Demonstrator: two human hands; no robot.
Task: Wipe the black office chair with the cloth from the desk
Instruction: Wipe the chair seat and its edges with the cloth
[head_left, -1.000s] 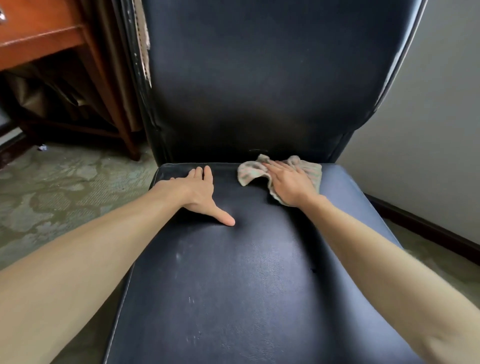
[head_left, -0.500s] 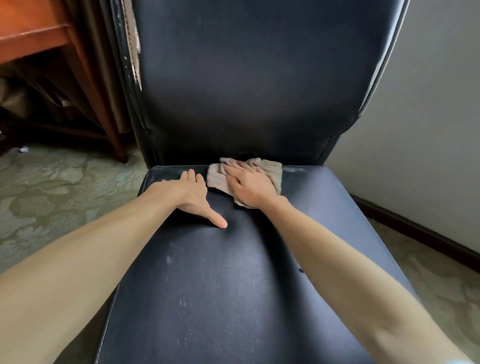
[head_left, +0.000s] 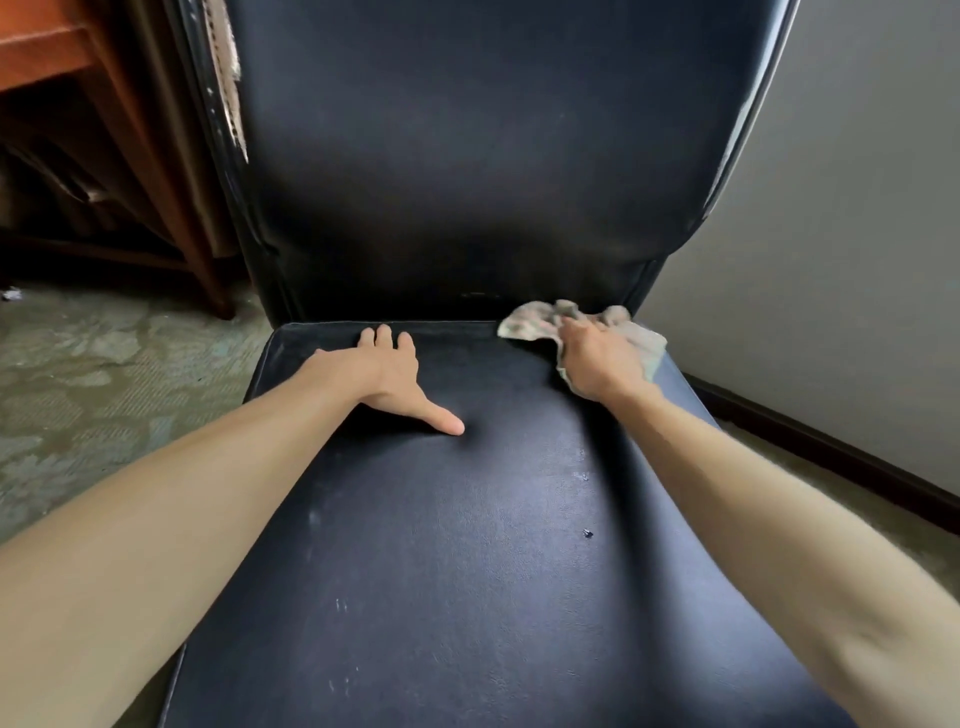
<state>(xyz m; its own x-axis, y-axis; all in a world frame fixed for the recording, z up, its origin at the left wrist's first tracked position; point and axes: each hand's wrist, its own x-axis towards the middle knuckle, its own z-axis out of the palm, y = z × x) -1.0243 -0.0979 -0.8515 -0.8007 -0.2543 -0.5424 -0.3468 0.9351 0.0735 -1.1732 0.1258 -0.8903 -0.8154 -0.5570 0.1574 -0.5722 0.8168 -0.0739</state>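
Here, a black chair (head_left: 467, 545) fills nearly the whole view, seen from above by the person leaning over it. Its wide seat runs toward the viewer, and its tall back (head_left: 467, 156) rises at the far end. The left edge of the back is worn, with pale torn patches. To the left stands part of a wooden desk (head_left: 47, 47) over patterned carpet (head_left: 93, 395); a plain wall (head_left: 857, 234) is on the right.

Two bare forearms reach across the seat. The left hand (head_left: 387, 376) lies flat and open on the rear left of the seat, fingers toward the back, thumb spread to the right. It holds nothing and seems to brace the chair.

The right hand (head_left: 600, 361) presses down on a pale, crumpled cloth (head_left: 530, 322) at the rear right corner of the seat, where seat meets back. The hand is spread mostly flat over it, not clenched; whether the fingers curl around any fold cannot be seen. Cloth shows to the left of and beyond this hand, well apart from the left hand.

The step in hand looks to be wiping the rear strip of the seat. To do it well, keep the palm flat, push the cloth into the crease, and overlap each pass. Small pale specks and a dark crumb (head_left: 588, 533) on the nearer seat suggest that area needs wiping.
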